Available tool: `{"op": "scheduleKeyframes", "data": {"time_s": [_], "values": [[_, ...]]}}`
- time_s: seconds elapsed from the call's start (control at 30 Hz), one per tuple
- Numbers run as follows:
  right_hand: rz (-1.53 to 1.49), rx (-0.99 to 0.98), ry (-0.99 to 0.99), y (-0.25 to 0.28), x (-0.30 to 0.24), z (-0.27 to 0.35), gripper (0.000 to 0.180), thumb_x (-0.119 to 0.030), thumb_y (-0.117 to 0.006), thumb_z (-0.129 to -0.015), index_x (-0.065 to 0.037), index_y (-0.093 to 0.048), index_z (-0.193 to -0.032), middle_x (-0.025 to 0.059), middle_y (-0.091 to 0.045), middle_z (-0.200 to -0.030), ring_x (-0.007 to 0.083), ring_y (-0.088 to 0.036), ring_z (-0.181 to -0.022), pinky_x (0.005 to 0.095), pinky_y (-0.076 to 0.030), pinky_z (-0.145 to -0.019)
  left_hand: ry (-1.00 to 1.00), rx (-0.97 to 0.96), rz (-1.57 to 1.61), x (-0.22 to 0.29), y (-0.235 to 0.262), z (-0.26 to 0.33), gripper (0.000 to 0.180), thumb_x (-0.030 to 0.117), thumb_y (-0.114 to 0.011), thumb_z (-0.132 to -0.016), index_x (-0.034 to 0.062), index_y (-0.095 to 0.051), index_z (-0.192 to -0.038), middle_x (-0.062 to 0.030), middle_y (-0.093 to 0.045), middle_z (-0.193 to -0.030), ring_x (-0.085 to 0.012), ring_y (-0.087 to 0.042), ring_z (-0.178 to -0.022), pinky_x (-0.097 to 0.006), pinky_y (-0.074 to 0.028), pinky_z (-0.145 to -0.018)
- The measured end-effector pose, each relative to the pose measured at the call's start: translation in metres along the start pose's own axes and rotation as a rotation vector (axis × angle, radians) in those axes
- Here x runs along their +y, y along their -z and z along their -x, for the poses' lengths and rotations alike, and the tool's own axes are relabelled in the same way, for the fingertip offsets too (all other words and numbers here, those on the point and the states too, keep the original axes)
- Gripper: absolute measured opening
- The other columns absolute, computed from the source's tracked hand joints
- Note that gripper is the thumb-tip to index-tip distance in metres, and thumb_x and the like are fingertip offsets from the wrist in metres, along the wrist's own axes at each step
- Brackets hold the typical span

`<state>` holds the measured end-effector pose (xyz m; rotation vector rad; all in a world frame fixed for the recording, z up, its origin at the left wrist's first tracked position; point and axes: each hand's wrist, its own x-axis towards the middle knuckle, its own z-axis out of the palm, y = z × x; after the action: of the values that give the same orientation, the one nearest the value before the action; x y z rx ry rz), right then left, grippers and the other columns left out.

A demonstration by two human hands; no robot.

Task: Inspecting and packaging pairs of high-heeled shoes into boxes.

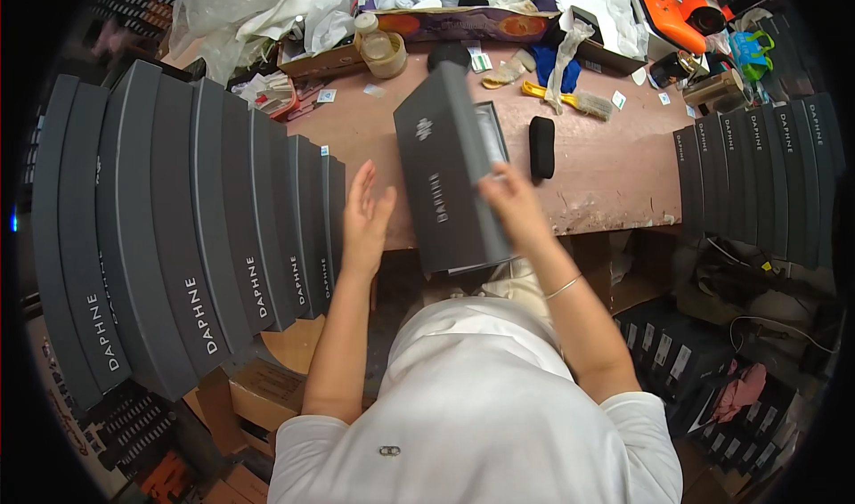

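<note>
A dark grey shoebox lid (436,170) stands tilted in front of me at the table's near edge, slightly blurred. My right hand (518,208) grips its right side, thumb and fingers bent around the edge. Behind the lid part of an open grey box (486,109) shows, with something white (492,135) inside; the lid hides most of it. My left hand (365,215) is held up just left of the lid, fingers apart and nothing in it. A small black block (541,148) lies right of the box.
Tall stacks of grey shoeboxes rise at left (169,228) and right (757,179). On the pink table (614,179) are a yellow-handled brush (570,100), a bottle (380,48) and a purple carton (454,27). An orange heat gun (679,14) sits at the back right.
</note>
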<state>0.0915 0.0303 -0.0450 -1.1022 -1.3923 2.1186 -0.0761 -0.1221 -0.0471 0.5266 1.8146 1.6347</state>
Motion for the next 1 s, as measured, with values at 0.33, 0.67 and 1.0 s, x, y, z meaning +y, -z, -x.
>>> {"op": "scheduleKeyframes", "data": {"time_s": [0.33, 0.67, 1.0], "values": [[1.251, -0.051, 0.536, 0.017, 0.003, 0.006, 0.057, -0.014, -0.068, -0.078, -0.005, -0.049, -0.13, 0.0205, -0.052, -0.126, 0.0362, -0.045, -0.122, 0.0472, -0.034, -0.104, -0.288, 0.0, -0.737, -0.027, 0.014, 0.033, 0.044, 0.014, -0.066, -0.085, -0.0036, -0.054, -0.124, -0.0242, -0.047, -0.134, -0.0377, -0.043, -0.129, -0.041, -0.035, -0.106], [0.037, 0.333, -0.204, 0.12, 0.067, -0.013, 0.012, -0.01, -0.057, -0.091, -0.001, -0.064, -0.095, 0.0048, -0.064, -0.076, 0.0153, -0.062, -0.061, 0.0247, -0.05, -0.058, -0.283, -0.224, -0.57, -0.047, -0.051, 0.019, 0.043, 0.015, -0.067, -0.084, -0.003, -0.056, -0.122, -0.0233, -0.052, -0.129, -0.0368, -0.047, -0.124, -0.04, -0.038, -0.104], [1.145, -0.1, 0.459, 0.024, 0.04, -0.089, 0.059, -0.013, -0.06, -0.082, 0.001, -0.04, -0.136, 0.0273, -0.063, -0.103, 0.039, -0.065, -0.092, 0.0457, -0.052, -0.08, -0.464, -1.108, -0.957, -0.048, -0.156, 0.021, 0.049, 0.018, -0.063, -0.084, 0.0035, -0.05, -0.129, -0.0208, -0.048, -0.131, -0.0381, -0.039, -0.128, -0.053, -0.027, -0.108]]}}
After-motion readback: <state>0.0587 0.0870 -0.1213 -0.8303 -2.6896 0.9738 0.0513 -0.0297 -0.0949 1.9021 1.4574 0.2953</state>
